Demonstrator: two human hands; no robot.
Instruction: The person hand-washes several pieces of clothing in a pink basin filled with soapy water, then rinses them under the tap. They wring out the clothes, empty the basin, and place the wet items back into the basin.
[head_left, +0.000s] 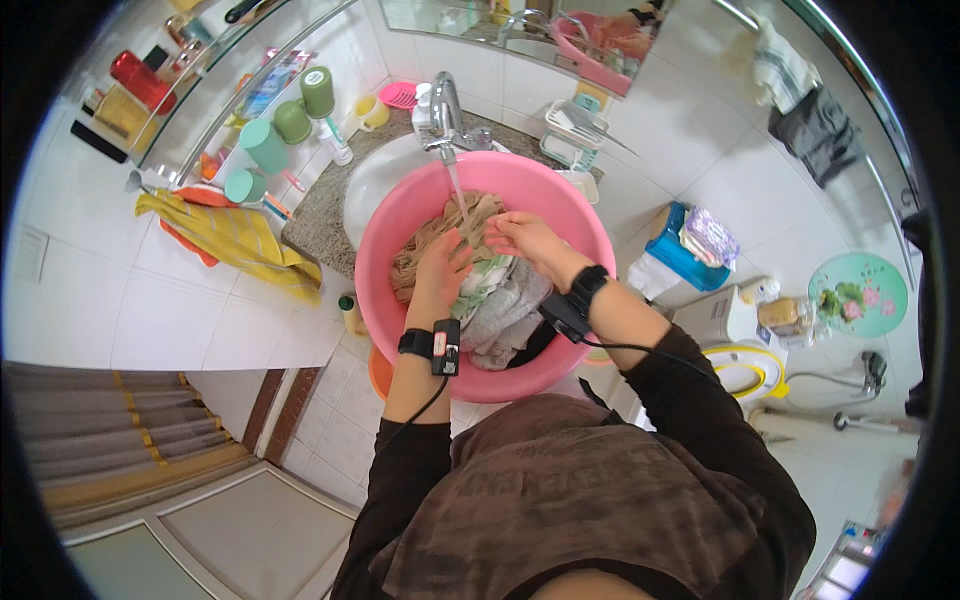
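A large pink plastic basin rests over the white washbasin. In it lie a tan cloth, a white and green cloth, a grey garment and something black. Water runs from the chrome faucet onto the tan cloth. My left hand is over the left part of the laundry, fingers apart, holding nothing. Right of the water stream is my right hand, its fingers spread and slightly bent, with nothing visible in it. Whether the fingertips touch the cloth is unclear.
The white washbasin sits in a granite counter bearing a yellow cup and a soap rack. Left, cups line a wall shelf above a yellow towel. A toilet stands at the right, an orange basin below.
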